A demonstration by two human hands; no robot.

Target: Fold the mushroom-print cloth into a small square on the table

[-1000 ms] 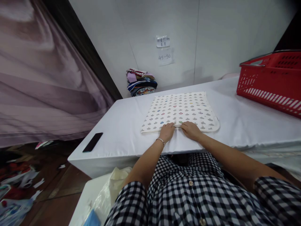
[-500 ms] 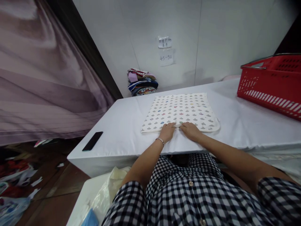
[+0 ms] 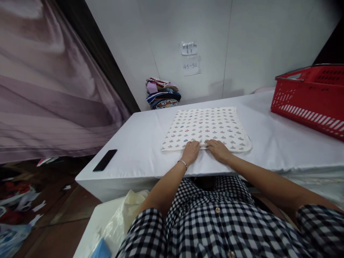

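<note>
A white cloth with rows of small grey and coloured prints lies folded flat on the white-covered table. At the middle of its near edge, my left hand is closed with its fingertips gripping the fabric. Just beside it, my right hand pinches the same edge, a small gap apart from the left. The layers of the edge show slightly raised between the two hands. Both thumbs are mostly hidden beneath the cloth edge.
A red plastic basket stands at the right. Folded fabrics are stacked by the wall at the back. A black phone lies near the table's left corner. Below left is a white stool with a plastic bag.
Both hands stay at the cloth's near edge, with hardly any movement. The right hand's fingers have shifted very slightly, and the camera view has tilted a little.
</note>
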